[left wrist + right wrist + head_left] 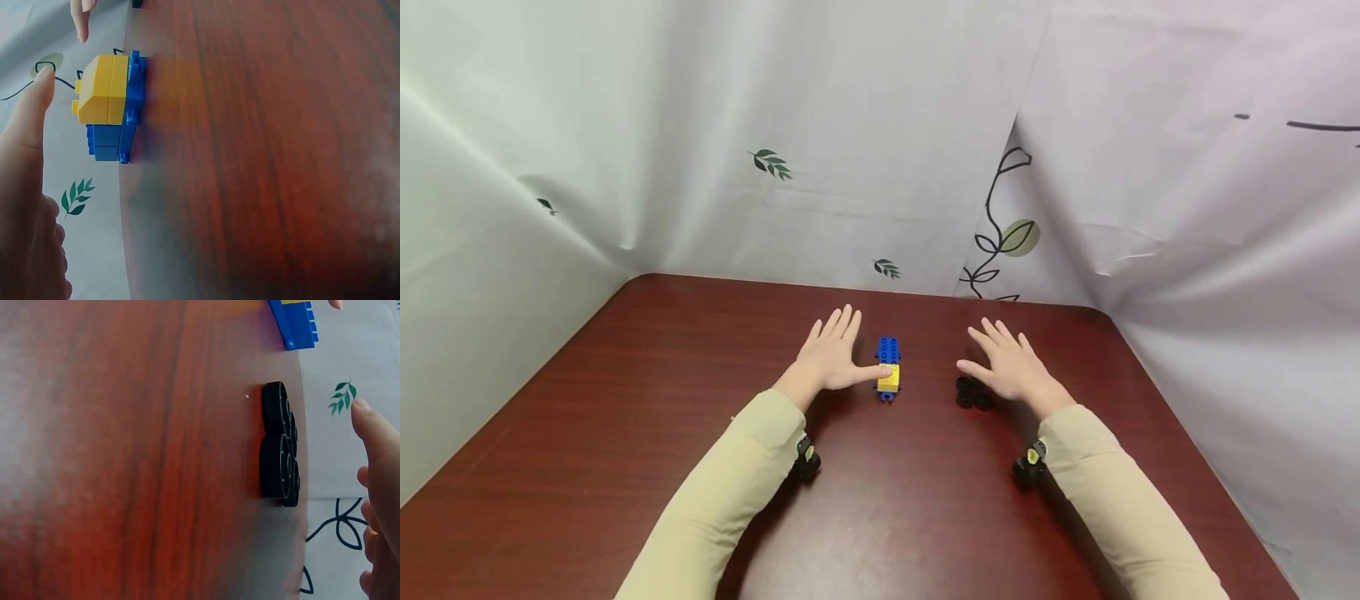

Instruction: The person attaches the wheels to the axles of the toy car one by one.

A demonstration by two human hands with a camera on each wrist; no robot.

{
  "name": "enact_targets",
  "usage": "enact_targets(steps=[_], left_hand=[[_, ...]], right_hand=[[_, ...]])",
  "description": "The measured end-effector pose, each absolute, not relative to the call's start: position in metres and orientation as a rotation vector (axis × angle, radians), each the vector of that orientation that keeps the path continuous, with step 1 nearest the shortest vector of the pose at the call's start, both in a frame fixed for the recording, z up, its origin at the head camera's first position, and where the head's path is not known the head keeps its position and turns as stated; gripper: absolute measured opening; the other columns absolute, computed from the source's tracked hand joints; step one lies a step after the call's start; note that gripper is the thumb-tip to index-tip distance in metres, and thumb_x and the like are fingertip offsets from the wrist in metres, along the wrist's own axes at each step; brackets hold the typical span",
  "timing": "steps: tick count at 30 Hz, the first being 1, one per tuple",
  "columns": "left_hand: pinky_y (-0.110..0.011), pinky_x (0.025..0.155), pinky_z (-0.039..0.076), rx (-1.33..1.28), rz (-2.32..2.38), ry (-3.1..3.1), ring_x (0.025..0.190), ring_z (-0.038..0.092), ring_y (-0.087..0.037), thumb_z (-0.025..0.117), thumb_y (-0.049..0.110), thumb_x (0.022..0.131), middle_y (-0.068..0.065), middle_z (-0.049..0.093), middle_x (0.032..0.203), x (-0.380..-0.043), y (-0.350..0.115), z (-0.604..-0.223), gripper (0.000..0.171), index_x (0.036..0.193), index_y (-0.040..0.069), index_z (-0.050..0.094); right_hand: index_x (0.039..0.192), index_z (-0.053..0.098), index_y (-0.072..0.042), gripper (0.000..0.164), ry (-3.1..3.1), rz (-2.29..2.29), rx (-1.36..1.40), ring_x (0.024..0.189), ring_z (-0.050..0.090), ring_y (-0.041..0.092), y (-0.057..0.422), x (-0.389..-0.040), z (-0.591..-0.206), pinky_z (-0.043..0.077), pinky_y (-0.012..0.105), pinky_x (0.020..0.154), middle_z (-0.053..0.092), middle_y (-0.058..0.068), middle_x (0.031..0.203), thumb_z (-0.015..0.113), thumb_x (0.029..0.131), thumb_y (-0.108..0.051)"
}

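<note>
A lane of bench (925,467) runs from six o'clock between the block car (116,103) and black wheels (275,465). The curtain (880,108) bars twelve o'clock.

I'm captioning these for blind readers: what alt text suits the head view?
A person's left hand and right hand, both open and empty, hover above a red-brown table. The left is beside a blue-and-yellow brick toy, the right by black round pieces; leaf-printed white sheeting hangs behind.
</note>
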State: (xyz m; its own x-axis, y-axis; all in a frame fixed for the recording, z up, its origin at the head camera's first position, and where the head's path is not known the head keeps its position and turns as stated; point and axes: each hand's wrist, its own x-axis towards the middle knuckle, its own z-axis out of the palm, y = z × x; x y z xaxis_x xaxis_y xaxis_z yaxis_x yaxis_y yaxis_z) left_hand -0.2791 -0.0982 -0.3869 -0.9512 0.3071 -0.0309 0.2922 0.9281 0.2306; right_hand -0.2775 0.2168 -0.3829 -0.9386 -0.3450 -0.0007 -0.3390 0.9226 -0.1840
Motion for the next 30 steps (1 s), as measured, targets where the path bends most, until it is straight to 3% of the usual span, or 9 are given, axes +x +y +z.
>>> enact_targets(steps=[5,14,20,30], left_hand=[[-0.05,0.119,0.005,0.5,0.384,2.992,0.148,0.002,-0.027,0.046,0.085,0.07,-0.009,0.003,0.16,-0.279,-0.094,-0.391,0.119,0.153,0.011,0.004],[-0.055,0.117,0.013,0.565,0.608,2.864,0.147,0.007,-0.031,0.064,0.075,0.066,-0.013,0.007,0.16,-0.277,-0.084,-0.393,0.124,0.153,0.008,0.005],[-0.055,0.116,0.016,0.566,0.7,2.827,0.147,0.011,-0.031,0.072,0.065,0.066,-0.013,0.01,0.159,-0.279,-0.082,-0.396,0.122,0.153,0.008,0.008],[-0.055,0.114,0.023,0.589,0.791,2.741,0.146,0.015,-0.03,0.08,0.051,0.067,-0.012,0.009,0.16,-0.284,-0.074,-0.392,0.117,0.153,0.01,0.01]], right_hand=[[0.149,0.03,-0.015,0.08,3.011,-0.335,-0.564,0.146,0.011,0.035,0.219,-0.27,-0.383,0.011,0.062,0.113,0.018,0.014,0.158,0.042,0.089,-0.066],[0.143,0.039,-0.006,0.089,2.916,-0.472,-0.623,0.141,0.026,0.039,0.221,-0.257,-0.382,0.028,0.057,0.109,0.035,0.019,0.149,0.063,0.079,-0.063],[0.131,0.052,-0.005,0.071,2.917,-0.548,-0.646,0.124,0.05,0.03,0.218,-0.256,-0.387,0.041,0.048,0.101,0.054,0.015,0.132,0.067,0.08,-0.052],[0.108,0.066,-0.006,0.04,2.918,-0.573,-0.662,0.104,0.059,0.026,0.209,-0.261,-0.386,0.048,0.044,0.09,0.065,0.01,0.108,0.069,0.084,-0.038]])
